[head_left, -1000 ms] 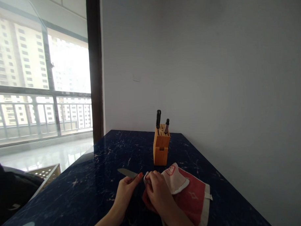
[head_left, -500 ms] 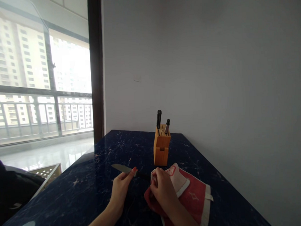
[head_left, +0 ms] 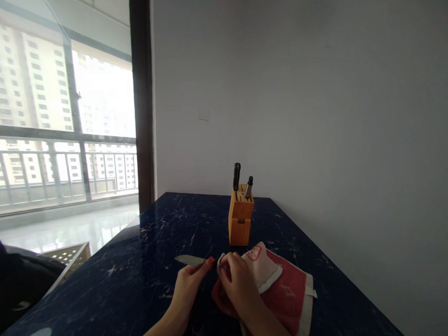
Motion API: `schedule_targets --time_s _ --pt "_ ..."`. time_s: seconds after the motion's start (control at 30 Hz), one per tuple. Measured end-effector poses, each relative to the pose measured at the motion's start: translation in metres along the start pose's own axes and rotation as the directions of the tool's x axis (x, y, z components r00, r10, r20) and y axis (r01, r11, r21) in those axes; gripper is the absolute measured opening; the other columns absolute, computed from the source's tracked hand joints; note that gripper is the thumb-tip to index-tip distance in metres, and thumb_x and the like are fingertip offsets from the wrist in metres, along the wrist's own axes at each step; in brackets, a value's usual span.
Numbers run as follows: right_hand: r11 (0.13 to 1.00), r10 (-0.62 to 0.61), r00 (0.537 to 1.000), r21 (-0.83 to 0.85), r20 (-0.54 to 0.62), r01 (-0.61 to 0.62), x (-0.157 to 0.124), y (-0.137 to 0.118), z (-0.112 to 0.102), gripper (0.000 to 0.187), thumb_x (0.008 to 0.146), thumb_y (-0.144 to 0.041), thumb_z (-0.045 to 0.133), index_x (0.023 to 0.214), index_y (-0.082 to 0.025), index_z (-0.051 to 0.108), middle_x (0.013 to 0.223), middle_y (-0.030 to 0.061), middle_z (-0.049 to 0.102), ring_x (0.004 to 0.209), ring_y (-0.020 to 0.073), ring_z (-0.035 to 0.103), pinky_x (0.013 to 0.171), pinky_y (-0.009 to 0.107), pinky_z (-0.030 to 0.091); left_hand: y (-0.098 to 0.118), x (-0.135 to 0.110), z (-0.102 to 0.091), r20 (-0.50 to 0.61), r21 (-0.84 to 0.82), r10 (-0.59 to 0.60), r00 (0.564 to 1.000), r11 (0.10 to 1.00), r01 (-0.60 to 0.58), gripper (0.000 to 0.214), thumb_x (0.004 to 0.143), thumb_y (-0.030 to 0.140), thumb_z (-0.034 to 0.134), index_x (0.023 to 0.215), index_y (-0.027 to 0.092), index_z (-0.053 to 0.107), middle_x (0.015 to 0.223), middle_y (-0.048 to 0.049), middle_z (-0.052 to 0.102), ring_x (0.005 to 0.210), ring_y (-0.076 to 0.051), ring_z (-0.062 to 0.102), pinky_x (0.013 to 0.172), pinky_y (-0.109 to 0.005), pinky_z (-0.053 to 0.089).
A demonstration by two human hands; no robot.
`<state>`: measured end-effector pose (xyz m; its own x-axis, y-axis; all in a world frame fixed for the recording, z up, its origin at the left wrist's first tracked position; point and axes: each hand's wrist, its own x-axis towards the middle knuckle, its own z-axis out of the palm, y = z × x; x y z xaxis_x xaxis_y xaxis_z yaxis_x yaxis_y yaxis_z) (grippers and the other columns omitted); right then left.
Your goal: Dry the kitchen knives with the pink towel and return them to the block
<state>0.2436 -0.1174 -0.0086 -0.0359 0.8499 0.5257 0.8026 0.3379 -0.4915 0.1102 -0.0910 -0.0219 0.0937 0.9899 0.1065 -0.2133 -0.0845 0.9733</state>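
Observation:
On the dark marble table (head_left: 147,288) my left hand (head_left: 189,287) pinches a knife (head_left: 190,260) near the base of its blade; the steel blade points left. My right hand (head_left: 237,285) is closed on a bunched part of a red and cream cloth (head_left: 283,288), pressed against the knife's handle end, which is hidden under the cloth. The rest of the cloth lies spread on the table to the right. Behind the hands stands a wooden knife block (head_left: 240,220) with two dark-handled tools upright in it.
A grey wall runs along the table's right side and far end. At left is a large window with a balcony railing and a dark post (head_left: 143,102). A perforated metal bin (head_left: 67,257) and something dark (head_left: 15,288) sit low at left.
The knife slid left out of the cloth, then back right. My two hands are close together again, as they were a second ago.

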Motion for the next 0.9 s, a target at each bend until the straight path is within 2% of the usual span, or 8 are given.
schedule_targets --time_s 0.17,0.33,0.53,0.73,0.9 --pt "0.994 -0.093 0.995 0.064 0.034 0.091 -0.0023 -0.0033 0.0016 0.016 0.081 -0.01 0.041 0.082 -0.022 0.052 0.084 0.0016 0.055 0.083 0.0158 0.052 0.075 0.027 0.039 -0.0027 0.0008 0.0 0.059 0.007 0.017 0.998 1.0 -0.017 0.032 0.062 0.042 0.069 0.077 0.014 0.072 0.071 -0.0035 0.071 0.076 -0.023 0.063 0.074 -0.027 0.046" --pt "0.993 -0.01 1.0 0.116 0.014 0.008 -0.0002 -0.0017 0.0008 0.015 0.08 -0.009 0.043 0.08 -0.021 0.053 0.084 0.0019 0.055 0.083 0.0154 0.052 0.074 0.027 0.039 -0.0032 0.0016 -0.0015 0.046 0.014 0.013 0.999 1.0 -0.013 0.03 0.061 0.041 0.069 0.075 0.014 0.073 0.073 -0.0039 0.072 0.077 -0.023 0.063 0.076 -0.026 0.044" --pt "0.992 -0.035 0.998 0.123 0.058 0.028 0.0019 -0.0045 0.0029 0.02 0.075 -0.003 0.043 0.076 -0.02 0.054 0.083 0.0014 0.056 0.082 0.0156 0.052 0.074 0.027 0.039 0.0009 -0.0022 0.0 0.044 0.01 -0.029 0.999 1.0 0.029 0.028 0.063 0.039 0.069 0.077 0.015 0.073 0.07 -0.0035 0.071 0.075 -0.022 0.063 0.073 -0.025 0.044" --pt "0.979 0.022 1.0 0.203 -0.018 -0.018 0.0031 0.0001 0.0034 0.019 0.076 -0.004 0.043 0.077 -0.02 0.053 0.083 0.0007 0.055 0.08 0.0137 0.053 0.072 0.024 0.039 0.0002 -0.0018 0.001 0.078 0.018 -0.013 0.997 1.0 0.012 0.027 0.069 0.038 0.064 0.081 0.015 0.072 0.073 -0.0033 0.072 0.075 -0.021 0.063 0.071 -0.025 0.045" --pt "0.991 -0.032 0.999 0.132 0.023 0.029 0.0029 -0.0015 0.0039 0.019 0.077 -0.005 0.042 0.076 -0.021 0.054 0.082 0.0013 0.056 0.081 0.0153 0.052 0.073 0.026 0.039 0.0013 -0.0017 -0.0005 0.064 0.044 -0.008 0.998 0.999 0.005 0.028 0.066 0.039 0.066 0.077 0.014 0.072 0.075 -0.0039 0.072 0.077 -0.022 0.063 0.074 -0.025 0.045"
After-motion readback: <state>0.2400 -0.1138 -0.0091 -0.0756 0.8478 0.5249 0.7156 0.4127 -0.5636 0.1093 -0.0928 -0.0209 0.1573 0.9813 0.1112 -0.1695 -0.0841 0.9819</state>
